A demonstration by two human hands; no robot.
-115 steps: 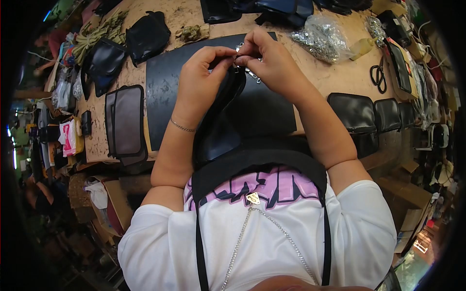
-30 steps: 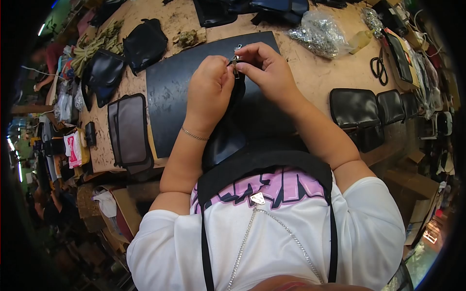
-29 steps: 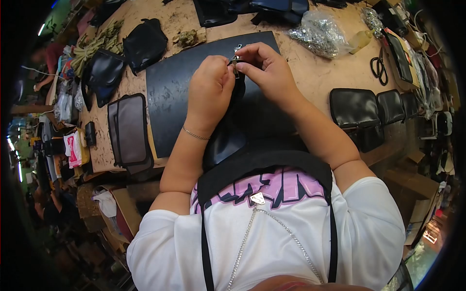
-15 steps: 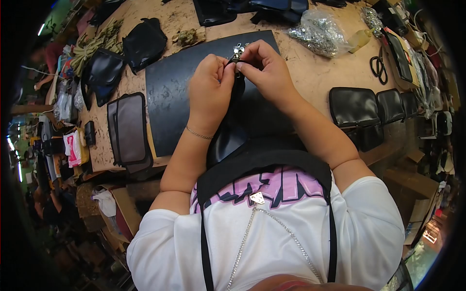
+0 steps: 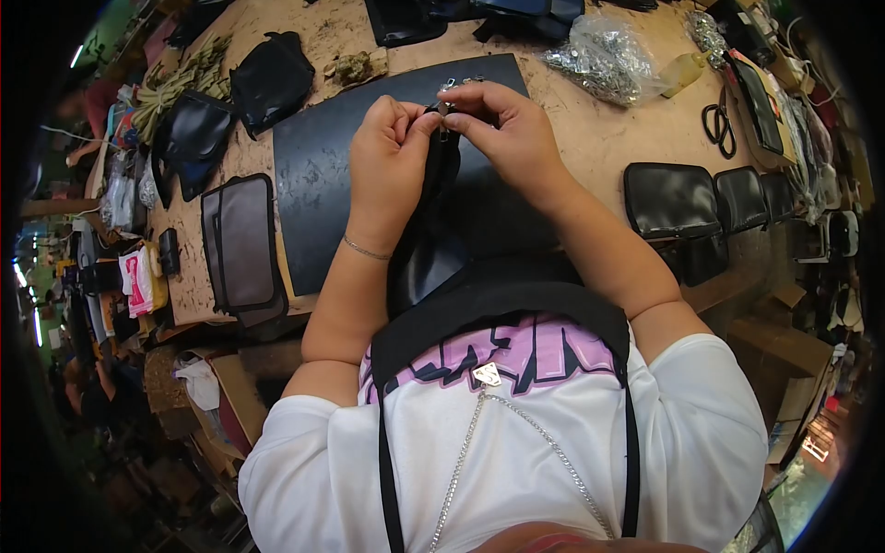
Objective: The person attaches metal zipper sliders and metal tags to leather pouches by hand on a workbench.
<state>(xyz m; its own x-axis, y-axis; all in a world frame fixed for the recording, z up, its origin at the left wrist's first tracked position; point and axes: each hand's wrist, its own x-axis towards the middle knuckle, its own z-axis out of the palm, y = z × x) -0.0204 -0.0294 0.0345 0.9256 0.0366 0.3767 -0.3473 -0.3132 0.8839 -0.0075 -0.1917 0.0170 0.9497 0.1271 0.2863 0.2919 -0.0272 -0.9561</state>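
Observation:
My left hand [image 5: 392, 161] is closed, its thumb and fingers pinching the upper edge of a black bag piece [image 5: 441, 175]. That piece hangs down from the fingers toward the apron. My right hand [image 5: 507, 129] pinches a small metal piece [image 5: 444, 109], perhaps a zipper slider, against the same edge. The fingertips of both hands almost touch, and they partly hide the metal piece. Just beyond them, several small silvery metal parts [image 5: 449, 85] lie on the black mat [image 5: 323, 157].
On the right are a plastic bag of metal parts [image 5: 604, 64], scissors [image 5: 719, 129] and black pouches [image 5: 673, 201]. To the left lie grey-brown panels [image 5: 247, 244], black bag pieces [image 5: 272, 81] and a bundle of tan strips [image 5: 184, 88]. Dark pieces [image 5: 530, 18] lie at the far edge.
My left hand has shifted slightly left and turned a little. My right fingers have spread slightly around the metal piece, which both hands still keep at the black edge.

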